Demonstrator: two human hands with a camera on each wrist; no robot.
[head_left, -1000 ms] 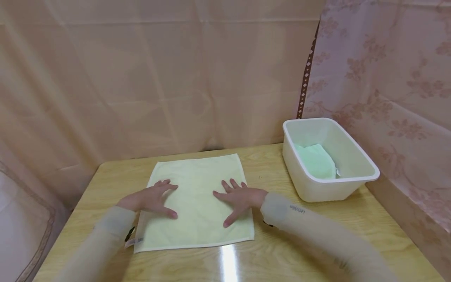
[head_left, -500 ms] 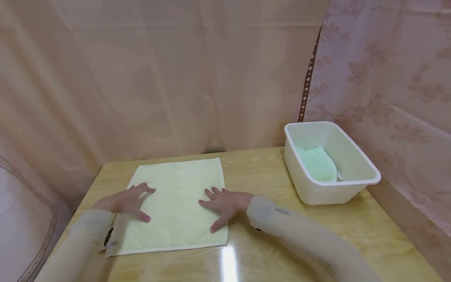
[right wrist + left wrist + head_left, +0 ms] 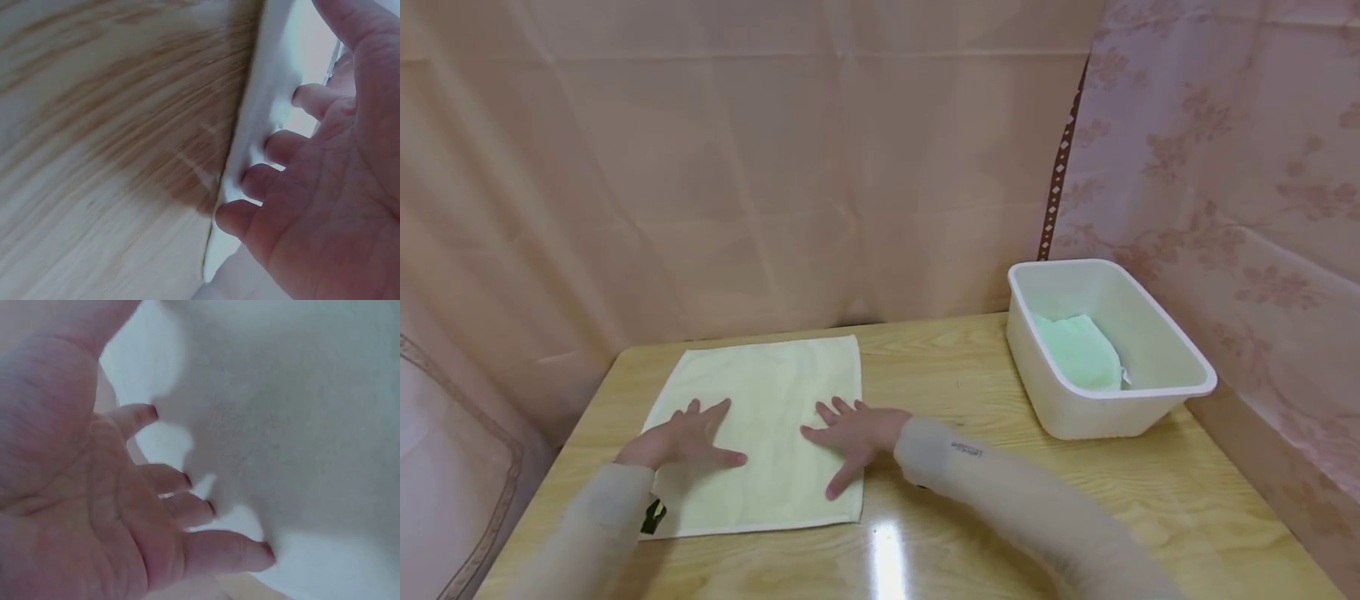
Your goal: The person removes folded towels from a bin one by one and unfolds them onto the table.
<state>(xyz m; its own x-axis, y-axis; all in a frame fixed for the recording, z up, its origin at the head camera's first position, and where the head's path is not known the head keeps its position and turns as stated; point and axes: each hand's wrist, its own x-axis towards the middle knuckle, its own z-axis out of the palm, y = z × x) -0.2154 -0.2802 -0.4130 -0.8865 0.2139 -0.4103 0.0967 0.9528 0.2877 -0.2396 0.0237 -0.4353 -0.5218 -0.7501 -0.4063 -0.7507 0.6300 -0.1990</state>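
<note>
A pale yellow square towel (image 3: 767, 383) lies spread flat on the wooden table (image 3: 940, 392). My left hand (image 3: 681, 442) rests on its left part, fingers and thumb spread. In the left wrist view the fingertips of the left hand (image 3: 112, 500) touch the cloth while the palm is raised. Over the towel's right edge reaches my right hand (image 3: 856, 435), its fingers spread too. The right wrist view shows the fingertips of the right hand (image 3: 319, 175) on the towel (image 3: 247, 144) close to its hem. Neither hand grips the cloth.
A white plastic bin (image 3: 1105, 412) stands at the table's right, with a folded mint green cloth (image 3: 1082, 354) inside. Beige curtains (image 3: 737, 167) hang behind the table, and a flowered pink curtain (image 3: 1247, 192) hangs to the right. Light reflects off the table's front.
The towel has shifted left across the table, both hands moving with it. Over the last half second the left hand has moved a little to the right on the cloth.
</note>
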